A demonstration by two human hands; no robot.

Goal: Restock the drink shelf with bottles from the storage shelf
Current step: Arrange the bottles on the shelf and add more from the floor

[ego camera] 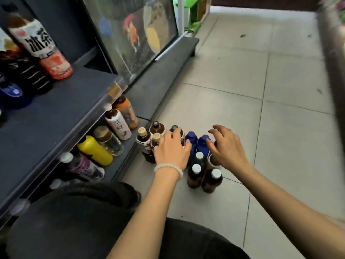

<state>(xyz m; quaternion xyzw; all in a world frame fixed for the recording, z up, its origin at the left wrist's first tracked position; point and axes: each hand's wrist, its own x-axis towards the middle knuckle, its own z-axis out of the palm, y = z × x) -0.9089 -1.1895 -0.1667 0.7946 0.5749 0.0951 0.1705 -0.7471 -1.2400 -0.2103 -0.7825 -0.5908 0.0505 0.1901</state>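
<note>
A cluster of bottles stands on the tiled floor beside the dark drink shelf. In it are two blue bottles, dark brown bottles with white caps and tea bottles with tan caps. My left hand, with a bead bracelet at the wrist, lies over the tops of the middle bottles, fingers spread and touching a dark cap. My right hand hovers with loosely bent fingers over the right blue bottle and a brown one, holding nothing I can see.
The shelf's lower tier holds a yellow bottle, a clear jar, a white-label tea bottle and an orange one. An iced-tea bottle stands on the upper tier. A glass-door cooler stands behind. My dark-clothed knees fill the bottom.
</note>
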